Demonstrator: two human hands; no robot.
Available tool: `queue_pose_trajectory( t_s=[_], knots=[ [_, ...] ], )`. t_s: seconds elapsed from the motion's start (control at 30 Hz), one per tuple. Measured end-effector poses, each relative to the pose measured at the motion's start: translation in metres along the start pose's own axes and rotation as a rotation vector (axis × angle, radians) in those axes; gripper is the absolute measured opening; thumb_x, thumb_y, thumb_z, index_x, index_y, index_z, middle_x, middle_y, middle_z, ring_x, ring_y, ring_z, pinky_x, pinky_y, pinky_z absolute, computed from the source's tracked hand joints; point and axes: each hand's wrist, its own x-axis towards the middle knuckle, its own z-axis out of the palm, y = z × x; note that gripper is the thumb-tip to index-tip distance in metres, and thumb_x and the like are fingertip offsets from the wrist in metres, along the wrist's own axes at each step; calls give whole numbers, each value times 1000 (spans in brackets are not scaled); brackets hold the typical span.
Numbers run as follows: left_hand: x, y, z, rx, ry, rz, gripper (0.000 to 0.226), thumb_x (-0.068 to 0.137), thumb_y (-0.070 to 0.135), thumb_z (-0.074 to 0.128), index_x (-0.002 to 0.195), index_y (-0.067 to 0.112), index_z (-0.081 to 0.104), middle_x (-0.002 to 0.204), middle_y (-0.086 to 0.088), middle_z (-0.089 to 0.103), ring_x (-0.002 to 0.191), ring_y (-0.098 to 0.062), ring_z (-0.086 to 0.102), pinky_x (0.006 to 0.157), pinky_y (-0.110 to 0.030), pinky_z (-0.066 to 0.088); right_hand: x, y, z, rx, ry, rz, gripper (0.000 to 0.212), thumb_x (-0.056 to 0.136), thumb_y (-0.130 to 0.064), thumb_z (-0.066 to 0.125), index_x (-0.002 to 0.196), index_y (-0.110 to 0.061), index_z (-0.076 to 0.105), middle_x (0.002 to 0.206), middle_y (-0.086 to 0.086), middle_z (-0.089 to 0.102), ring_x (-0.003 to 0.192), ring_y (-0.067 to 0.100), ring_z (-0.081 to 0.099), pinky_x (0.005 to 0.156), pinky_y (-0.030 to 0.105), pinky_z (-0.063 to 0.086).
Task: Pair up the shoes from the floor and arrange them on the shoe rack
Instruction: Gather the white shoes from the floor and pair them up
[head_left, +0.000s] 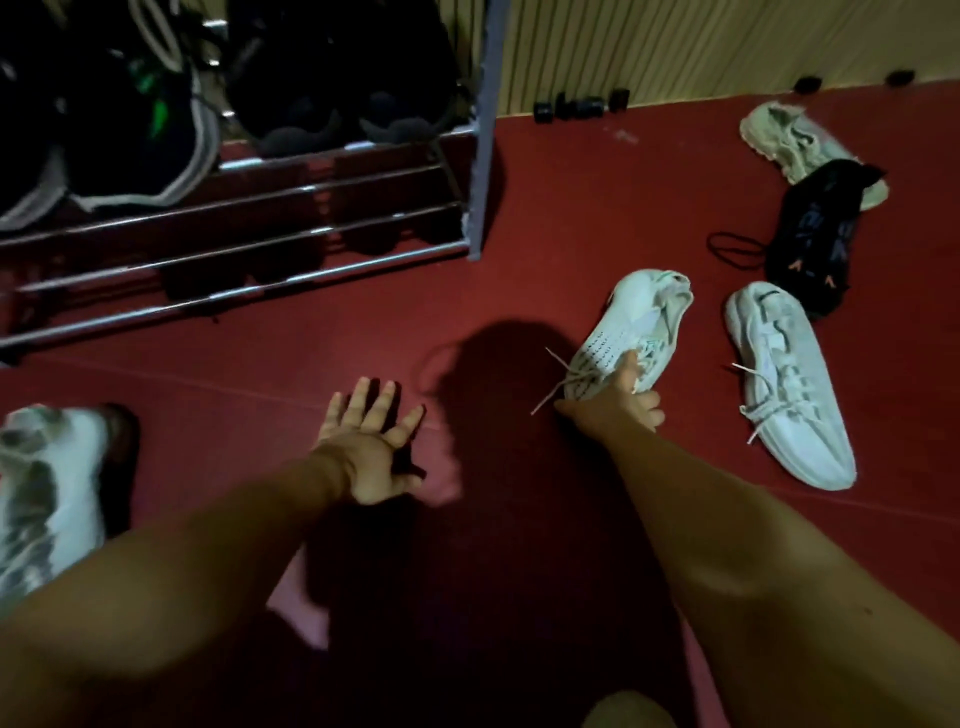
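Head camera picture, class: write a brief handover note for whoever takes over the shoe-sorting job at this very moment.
Right hand: gripping the white knit sneaker on the red floor.
Left hand: open, fingers spread, holding nothing, over the floor.
Nearby: second white sneaker lies just beside the held one. Farther off, a black shoe overlaps a pale shoe. Another light shoe sits at the left edge.
Done: dark shoes already on the shoe rack.
Left: pair the shoes on the floor and rack them; lower bars look free.

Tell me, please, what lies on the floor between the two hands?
Nothing: the head view shows only bare, shadowed red floor between the left hand and right hand.
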Motion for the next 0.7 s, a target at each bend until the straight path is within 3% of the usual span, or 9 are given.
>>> queue_pose_trajectory(
  t_s=[0.2, 0.4, 0.53, 0.63, 0.7],
  knots=[
    [-35, -97, 39, -179, 93, -259, 91, 86, 66, 42, 148, 34, -15, 154, -10, -27, 138, -36, -29, 113, -52, -13, -55, -23, 51, -51, 66, -86, 102, 71, -54, 71, 145, -41, 2, 138, 18, 24, 122, 33, 31, 101, 45, 33],
    [-72, -164, 92, -340, 374, -546, 93, 86, 58, 47, 149, 30, -15, 153, -16, -26, 139, -38, -27, 111, -56, -14, -107, -44, 106, -124, 225, -338, 96, 67, -51, 75, 145, -32, 22, 135, 23, 31, 114, 40, 39, 95, 46, 37],
    [-97, -191, 124, -473, 466, -777, 102, 80, 65, 51, 148, 31, -16, 153, -16, -26, 140, -38, -25, 111, -57, -13, -137, -62, 129, -205, 161, -472, 96, 70, -49, 73, 147, -32, 17, 138, 21, 27, 116, 40, 37, 98, 47, 34],
    [-105, -193, 133, -611, 460, -812, 111, 75, 71, 54, 146, 33, -22, 155, -15, -23, 142, -37, -17, 112, -57, -8, -159, -73, 145, -212, 135, -630, 96, 70, -50, 72, 147, -31, 19, 141, 19, 30, 121, 40, 38, 101, 45, 34],
    [-105, -188, 134, -679, 424, -807, 117, 71, 69, 60, 144, 36, -25, 155, -16, -19, 143, -39, -8, 113, -56, -2, -177, -80, 159, -285, 93, -698, 95, 73, -52, 68, 149, -30, 15, 148, 22, 21, 129, 40, 30, 107, 45, 29]
  ],
)
